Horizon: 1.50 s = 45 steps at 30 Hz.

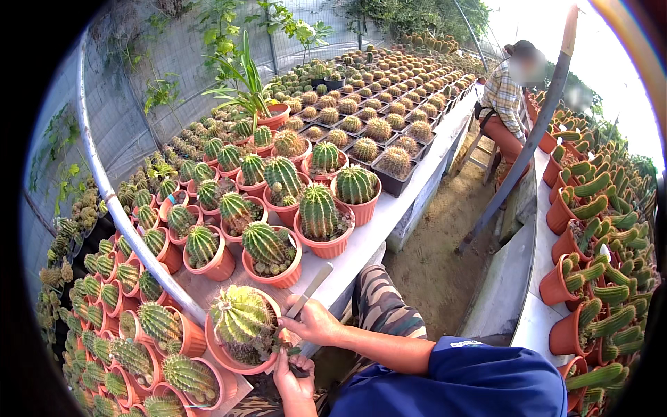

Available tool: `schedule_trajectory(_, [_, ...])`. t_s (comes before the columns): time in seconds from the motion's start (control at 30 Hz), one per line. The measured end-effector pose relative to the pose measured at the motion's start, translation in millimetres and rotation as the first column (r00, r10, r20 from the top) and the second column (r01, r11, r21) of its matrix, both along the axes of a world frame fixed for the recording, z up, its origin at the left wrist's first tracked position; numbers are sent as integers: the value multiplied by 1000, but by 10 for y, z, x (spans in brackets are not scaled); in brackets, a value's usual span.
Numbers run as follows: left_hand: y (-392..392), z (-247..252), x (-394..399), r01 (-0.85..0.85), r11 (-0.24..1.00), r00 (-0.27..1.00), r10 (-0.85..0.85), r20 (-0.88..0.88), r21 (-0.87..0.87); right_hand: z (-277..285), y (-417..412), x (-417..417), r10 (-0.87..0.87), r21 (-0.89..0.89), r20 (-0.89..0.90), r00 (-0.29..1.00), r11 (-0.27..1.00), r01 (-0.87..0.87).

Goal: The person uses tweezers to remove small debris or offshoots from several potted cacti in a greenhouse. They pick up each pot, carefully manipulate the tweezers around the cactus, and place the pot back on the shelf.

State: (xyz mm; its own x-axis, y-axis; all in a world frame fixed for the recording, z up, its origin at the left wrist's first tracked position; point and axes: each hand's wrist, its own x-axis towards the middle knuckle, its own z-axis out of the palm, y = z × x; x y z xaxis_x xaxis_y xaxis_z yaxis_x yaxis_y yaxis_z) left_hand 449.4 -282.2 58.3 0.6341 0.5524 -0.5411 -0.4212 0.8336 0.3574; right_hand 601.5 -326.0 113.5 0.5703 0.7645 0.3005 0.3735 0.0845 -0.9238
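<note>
A round, ribbed cactus (242, 315) with a pale yellow-green top stands in a terracotta-coloured plastic pot (221, 349) at the table's near corner. My right hand (312, 320) grips a flat metal tool (315, 284), its rounded end pointing up and away from the pot. The tool's lower end is partly hidden by my fingers at the pot's right rim. Just below, my left hand (294, 380) has its fingertips by that rim, curled around a small dark green piece (298, 371) whose kind I cannot make out.
Potted cacti (266, 245) crowd the white tabletop (365, 245), with black trays of small spiny cacti (378, 130) farther back. A metal pole (125, 224) arches close on the left; another pole (516, 151) slants across the sandy aisle (432, 260). A person (505, 99) sits beyond it.
</note>
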Motion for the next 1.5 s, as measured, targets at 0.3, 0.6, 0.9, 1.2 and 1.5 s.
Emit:
schedule_trajectory(0.3, [-20, 86, -65, -1, 959, 977, 61, -206, 284, 150, 90, -30, 10, -9, 149, 989, 1000, -9])
schedule_trajectory(0.6, [41, 109, -249, -37, 841, 938, 215, -270, 540, 114, 135, -30, 23, 11, 40, 999, 1000, -23])
schedule_trajectory(0.9, [74, 140, -283, 288, 630, 821, 225, -525, 721, 125, 38, -10, -38, -15, -154, 987, 999, 36])
schedule_trajectory(1.2, [163, 133, -414, 446, 456, 668, 403, -625, 770, 258, 18, 71, -112, 50, -35, 993, 992, 114])
schedule_trajectory(1.5, [178, 60, -378, 504, 321, 653, 466, -597, 802, 101, 155, -114, -69, -74, 23, 997, 995, 71])
